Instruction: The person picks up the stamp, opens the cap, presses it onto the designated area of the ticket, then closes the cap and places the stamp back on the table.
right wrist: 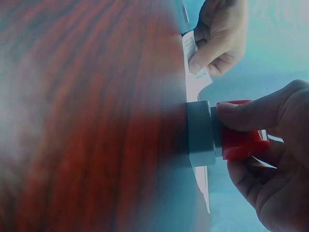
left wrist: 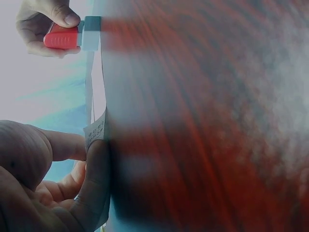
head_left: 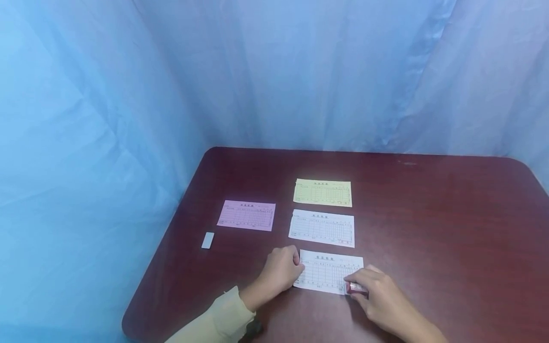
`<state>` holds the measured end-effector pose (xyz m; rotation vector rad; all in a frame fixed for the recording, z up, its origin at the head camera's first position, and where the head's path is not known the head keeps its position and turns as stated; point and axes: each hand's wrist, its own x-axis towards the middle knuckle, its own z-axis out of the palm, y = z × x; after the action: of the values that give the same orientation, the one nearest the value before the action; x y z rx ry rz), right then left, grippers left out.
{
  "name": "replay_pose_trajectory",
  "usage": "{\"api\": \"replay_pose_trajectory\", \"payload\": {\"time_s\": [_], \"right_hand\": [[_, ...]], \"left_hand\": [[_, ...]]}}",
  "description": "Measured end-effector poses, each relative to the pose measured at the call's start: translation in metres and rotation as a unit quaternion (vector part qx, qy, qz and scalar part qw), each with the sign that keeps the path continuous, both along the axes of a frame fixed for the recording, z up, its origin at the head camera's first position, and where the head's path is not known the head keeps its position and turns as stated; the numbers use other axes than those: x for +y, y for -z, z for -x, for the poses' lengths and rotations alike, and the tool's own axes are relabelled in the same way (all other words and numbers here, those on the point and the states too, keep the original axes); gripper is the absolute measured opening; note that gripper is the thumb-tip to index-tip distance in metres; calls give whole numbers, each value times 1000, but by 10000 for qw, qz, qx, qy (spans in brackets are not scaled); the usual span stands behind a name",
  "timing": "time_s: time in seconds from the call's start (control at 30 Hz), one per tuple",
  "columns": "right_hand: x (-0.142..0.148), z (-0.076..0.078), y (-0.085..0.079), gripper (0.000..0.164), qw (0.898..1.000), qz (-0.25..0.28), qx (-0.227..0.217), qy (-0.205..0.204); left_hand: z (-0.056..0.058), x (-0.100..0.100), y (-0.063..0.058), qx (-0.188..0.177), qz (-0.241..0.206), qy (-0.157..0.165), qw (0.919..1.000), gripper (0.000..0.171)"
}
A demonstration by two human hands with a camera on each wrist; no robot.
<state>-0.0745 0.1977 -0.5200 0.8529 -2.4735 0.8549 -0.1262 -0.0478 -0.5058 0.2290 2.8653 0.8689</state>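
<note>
"While the left hand (head_left: 279,269) pinches the nearest white slip (head_left: 320,272) by its left edge, where's the red stamp (head_left: 358,289)?"

"At the slip's lower-right corner, right hand (head_left: 381,294) curled closed round it (stamping, I'd judge); next calls for a straight, smear-free lift."

The stamp (right wrist: 234,140) is red and grey; the pink slip (head_left: 247,216), yellow slip (head_left: 322,193) and white slips (head_left: 321,273) have little boxes.

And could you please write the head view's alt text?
Right hand holds a red stamp at the lower right corner of a white slip; left hand grips its left edge. Beyond lie a second white slip, a yellow slip and a pink slip.
</note>
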Motion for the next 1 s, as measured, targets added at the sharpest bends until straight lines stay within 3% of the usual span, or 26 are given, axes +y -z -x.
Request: {"api": "replay_pose_trajectory", "payload": {"time_s": [0.23, 0.5, 0.7, 0.8, 0.9, 1.0], "right_hand": [[-6, 1, -8, 42, 9982, -417, -58, 436], [-12, 0, -20, 36, 9829, -1098, -976, 1109], [-11, -4, -19, 35, 9824, -1048, -1025, 1154], [-8, -4, -14, 37, 9884, -849, -836, 939], [-3, -4, -10, 38, 9934, -527, -715, 731], [3, -3, -16, 41, 9947, -51, -618, 823]], "left_hand": [[2, -1, -3, 125, 48, 26, 9999, 25], [1, -3, -2, 96, 0, 62, 9999, 24], [5, -8, 3, 6, -475, 211, 9986, 20], [7, -13, 4, -468, -1126, 167, 9924, 11], [9, -16, 5, -961, -1820, 91, 9785, 5], [10, -18, 5, -1248, -2242, 32, 9665, 4]]}}
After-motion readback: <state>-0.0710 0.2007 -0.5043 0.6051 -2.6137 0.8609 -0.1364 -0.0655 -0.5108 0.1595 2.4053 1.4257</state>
